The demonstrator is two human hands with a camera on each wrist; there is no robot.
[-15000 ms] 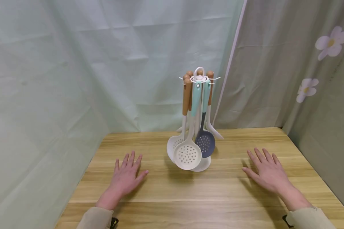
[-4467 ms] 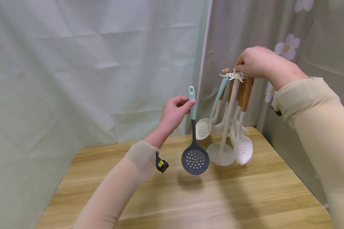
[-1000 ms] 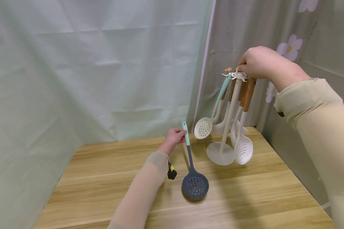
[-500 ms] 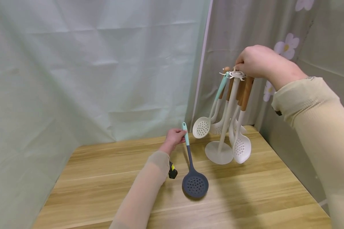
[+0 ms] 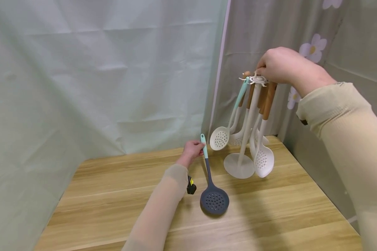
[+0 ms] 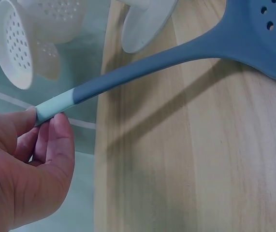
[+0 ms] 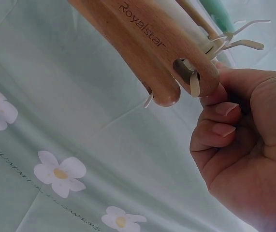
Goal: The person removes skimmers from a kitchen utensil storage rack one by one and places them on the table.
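Observation:
A dark blue slotted skimmer [image 5: 214, 201] with a mint handle lies with its head on the wooden table [image 5: 113, 188]. My left hand [image 5: 193, 150] pinches the mint handle end [image 6: 50, 107] between thumb and fingers. A white utensil stand [image 5: 238, 166] at the back right carries several hanging utensils with wooden and mint handles. My right hand [image 5: 281, 68] grips the top of the stand [image 5: 258, 79]; in the right wrist view its fingers [image 7: 220, 116] curl by a wooden handle [image 7: 147, 48] hung on a hook.
Pale green cloth walls close in the table at the back and left. A grey curtain with white flowers [image 5: 312, 48] hangs at the right. White perforated spoons [image 5: 220, 138] hang close to my left hand.
Little has moved in the last second: the skimmer's head stays on the table with my left hand on its handle. Earlier that hand held it up in the air.

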